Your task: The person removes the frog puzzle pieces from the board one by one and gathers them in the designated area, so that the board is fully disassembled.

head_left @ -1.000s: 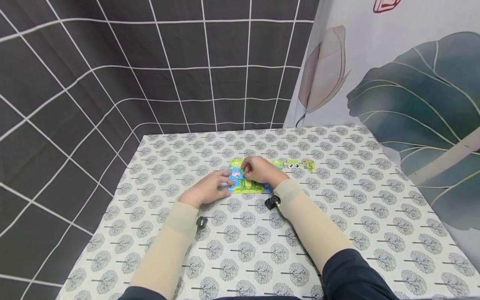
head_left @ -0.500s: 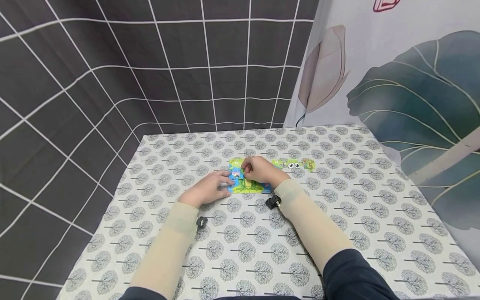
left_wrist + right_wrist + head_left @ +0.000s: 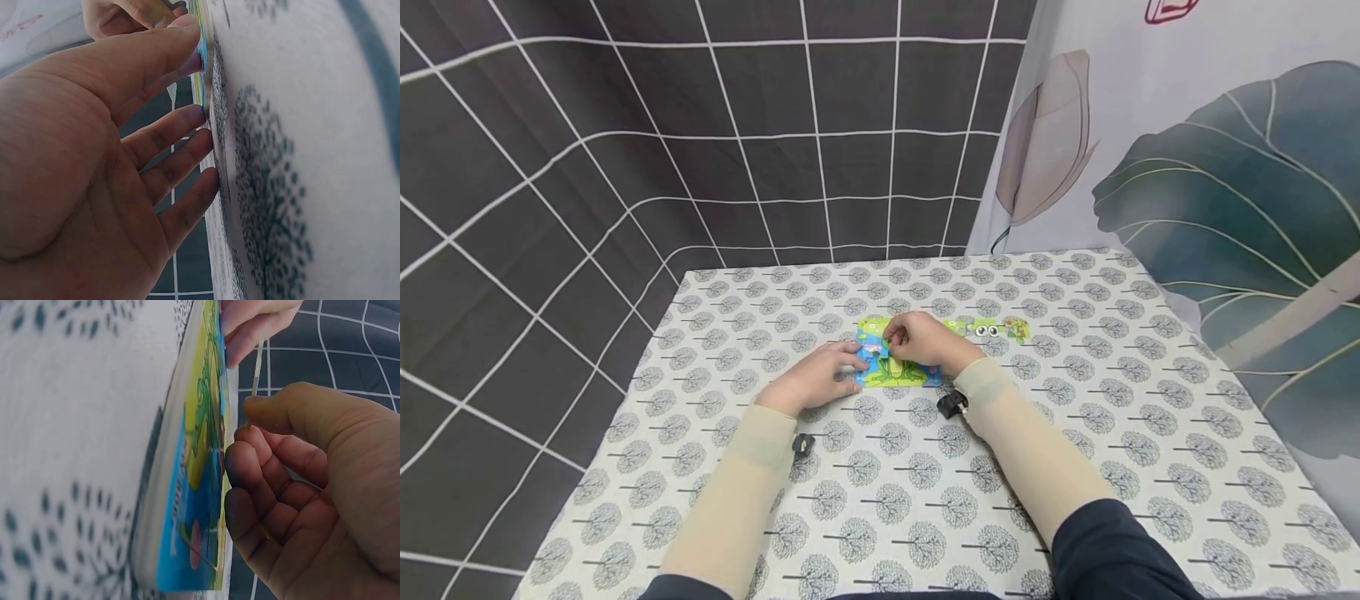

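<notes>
Frog puzzle (image 3: pixel 897 377): right hand (image 3: pixel 922 339) is pinching thin piece (image 3: pixel 257 370); left hand (image 3: pixel 815 377), fingers spread, is touching 9 o'clock edge; board's showing blue-green.

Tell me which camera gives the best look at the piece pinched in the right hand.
The right wrist view: it shows the thin piece close up, edge-on, pinched in the right hand. The head view shows it tiny and partly covered by that hand; in the left wrist view it can't be clearly made out.

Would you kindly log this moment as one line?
left hand: at left edge of blue-green cartoon puzzle board | right hand: pinches thin flat puzzle piece over board | right of board: green puzzle piece with eyes
</notes>
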### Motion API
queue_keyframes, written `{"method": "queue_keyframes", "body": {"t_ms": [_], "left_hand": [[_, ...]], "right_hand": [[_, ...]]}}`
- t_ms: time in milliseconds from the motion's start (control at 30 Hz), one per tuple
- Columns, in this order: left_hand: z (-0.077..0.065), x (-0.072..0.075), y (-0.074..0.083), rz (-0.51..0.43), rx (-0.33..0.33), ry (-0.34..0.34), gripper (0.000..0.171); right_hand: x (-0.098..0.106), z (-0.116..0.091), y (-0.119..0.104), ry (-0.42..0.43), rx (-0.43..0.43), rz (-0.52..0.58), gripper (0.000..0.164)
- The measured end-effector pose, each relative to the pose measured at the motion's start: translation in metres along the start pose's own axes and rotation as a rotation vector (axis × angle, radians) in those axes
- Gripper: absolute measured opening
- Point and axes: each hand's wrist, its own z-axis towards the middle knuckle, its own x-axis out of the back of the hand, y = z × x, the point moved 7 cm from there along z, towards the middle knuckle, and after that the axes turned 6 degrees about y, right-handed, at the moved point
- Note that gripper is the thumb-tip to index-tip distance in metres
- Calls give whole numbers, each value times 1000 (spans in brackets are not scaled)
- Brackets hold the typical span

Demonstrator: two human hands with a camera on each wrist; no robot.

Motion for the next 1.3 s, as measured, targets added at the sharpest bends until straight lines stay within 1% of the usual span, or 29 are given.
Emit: {"method": "queue_keyframes", "body": {"t_ms": [267,467,700,933,1167,1300], "left_hand": [[1,-1,-2,1,8,2,46],[0,0,-1,-8,10,2,45],[-1,1,0,-8,9,3,46],[-1,0,0,-10,9,3,45],[0,0,-1,-13,13,6,45],[-1,1,0,-18,11,4,45]], "right_hand": [[13,-9,2,30,19,-22,20],[22,-18,8,31,-1,-16,21],[30,-27,18,51,-9,-14,22],[40,-36,29,70,-21,-14,28],[51,-48,37,96,-17,-28,23],[58,-54,43,107,-27,-29,22]]}}
